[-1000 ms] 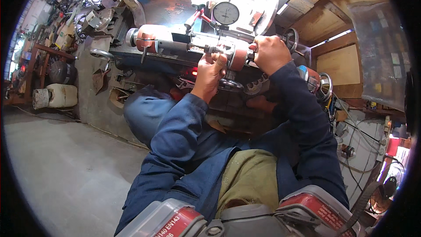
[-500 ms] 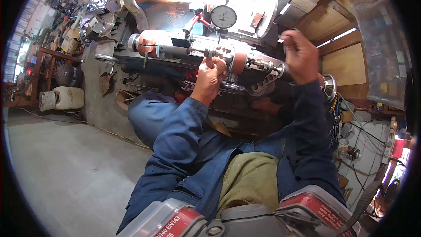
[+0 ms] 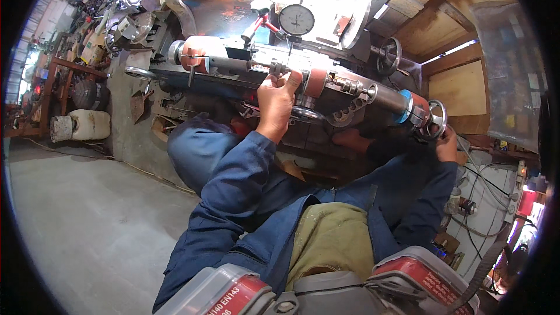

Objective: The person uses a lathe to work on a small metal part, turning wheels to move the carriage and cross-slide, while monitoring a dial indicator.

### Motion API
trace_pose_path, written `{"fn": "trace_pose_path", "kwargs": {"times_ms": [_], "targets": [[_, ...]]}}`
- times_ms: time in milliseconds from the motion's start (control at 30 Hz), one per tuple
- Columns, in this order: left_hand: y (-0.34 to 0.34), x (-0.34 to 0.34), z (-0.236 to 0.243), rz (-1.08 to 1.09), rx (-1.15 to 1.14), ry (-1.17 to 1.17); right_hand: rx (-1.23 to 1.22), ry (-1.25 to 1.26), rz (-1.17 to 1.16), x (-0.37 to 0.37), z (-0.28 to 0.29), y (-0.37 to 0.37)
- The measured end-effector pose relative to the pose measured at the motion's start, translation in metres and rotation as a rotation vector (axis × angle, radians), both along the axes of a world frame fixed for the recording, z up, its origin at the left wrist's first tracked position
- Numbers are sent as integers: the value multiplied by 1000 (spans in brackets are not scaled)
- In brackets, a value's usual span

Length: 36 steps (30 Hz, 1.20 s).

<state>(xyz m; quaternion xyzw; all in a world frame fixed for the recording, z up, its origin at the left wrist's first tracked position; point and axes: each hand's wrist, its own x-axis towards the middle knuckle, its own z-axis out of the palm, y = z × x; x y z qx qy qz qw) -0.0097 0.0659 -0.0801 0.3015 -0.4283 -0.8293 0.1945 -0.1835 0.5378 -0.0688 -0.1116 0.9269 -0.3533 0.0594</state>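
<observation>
A slim lobed metal shaft [image 3: 350, 86] lies along the bed of a machine, passing through a reddish-brown holder [image 3: 315, 83]. Its kind looks like a camshaft, though glare blurs part of it. My left hand [image 3: 276, 100] is closed at the shaft left of that holder, thumb and fingers pinched on it. A round white dial gauge [image 3: 297, 20] stands just above, on a red-jointed arm [image 3: 256, 25]. At the machine's right end, my right hand [image 3: 447, 144] is closed round the rim of a chrome handwheel [image 3: 436, 120]; some of its fingers are hidden.
Another handwheel [image 3: 389, 56] projects behind the bed, and a smaller one [image 3: 307, 113] sits below the left hand. A second reddish-brown holder [image 3: 194, 56] is at the left. A pale plastic jug [image 3: 87, 126] stands on the floor. Metal parts crowd the far left.
My right hand has come down and right from the air above the bed to the handwheel at the right end. My left hand stays at the shaft, fingers slightly shifted.
</observation>
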Motion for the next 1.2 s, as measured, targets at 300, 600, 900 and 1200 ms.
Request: {"fn": "trace_pose_path", "kwargs": {"times_ms": [300, 600, 900, 1200], "targets": [[2, -11, 10, 134, -195, -69, -120, 262, -67, 1, -71, 30], [-9, -1, 4, 45, -124, 55, -61, 12, 27, 36, 14, 7], [-8, 2, 6, 10, -56, 99, -350, 88, -184, 12, 28, -17], [-9, 1, 3, -59, 37, 200, -285, 139, -199, -39, 8, -17]]}}
